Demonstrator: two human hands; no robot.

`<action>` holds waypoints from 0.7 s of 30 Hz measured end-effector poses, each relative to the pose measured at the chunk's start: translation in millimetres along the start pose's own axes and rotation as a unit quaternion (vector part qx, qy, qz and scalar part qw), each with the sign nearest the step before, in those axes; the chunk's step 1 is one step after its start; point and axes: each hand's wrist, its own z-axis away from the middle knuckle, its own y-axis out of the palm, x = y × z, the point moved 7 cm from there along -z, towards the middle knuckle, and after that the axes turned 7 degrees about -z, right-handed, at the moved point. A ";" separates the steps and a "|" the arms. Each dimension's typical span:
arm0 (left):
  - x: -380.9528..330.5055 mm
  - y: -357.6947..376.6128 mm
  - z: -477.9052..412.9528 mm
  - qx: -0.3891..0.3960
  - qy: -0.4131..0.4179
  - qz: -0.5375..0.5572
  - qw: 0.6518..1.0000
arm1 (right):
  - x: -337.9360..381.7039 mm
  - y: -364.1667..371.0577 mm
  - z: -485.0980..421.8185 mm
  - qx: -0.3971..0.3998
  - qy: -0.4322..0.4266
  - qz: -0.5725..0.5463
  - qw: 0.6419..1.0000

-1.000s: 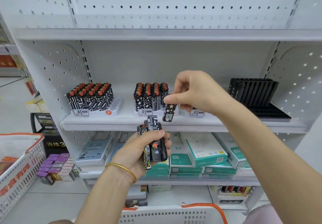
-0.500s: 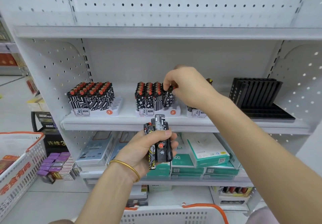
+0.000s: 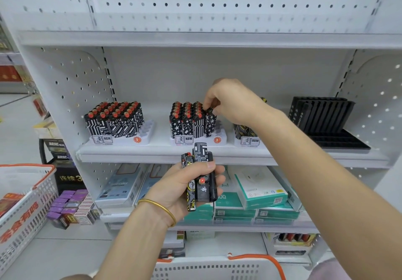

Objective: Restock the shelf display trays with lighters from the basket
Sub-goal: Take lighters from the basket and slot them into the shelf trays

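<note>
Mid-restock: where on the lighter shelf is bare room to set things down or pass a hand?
Bare shelf shows between the left tray and the middle tray; both trays have empty slots at their right ends. It is crowded right of the middle tray, where the right hand and forearm partly cover the third tray.

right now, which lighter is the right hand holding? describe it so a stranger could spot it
On the middle shelf, find the centre white tray, between two others. At the right edge of its block of lighters stands a black lighter with white stars, its top pinched by the right hand. Its left neighbour bears white lines, and empty slots lie to its right.
</note>
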 end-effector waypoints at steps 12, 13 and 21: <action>-3.6 -1.9 2.4 -0.004 0.027 0.041 0.999 | 18.9 -16.6 57.7 -0.090 -0.011 -0.142 0.986; -4.4 -1.5 1.6 -0.004 0.033 0.042 0.999 | 21.8 -9.6 64.7 -0.042 0.000 -0.160 0.986; -10.4 11.6 5.5 0.003 0.057 -0.001 0.998 | 9.4 23.6 79.3 0.070 0.041 -0.285 0.955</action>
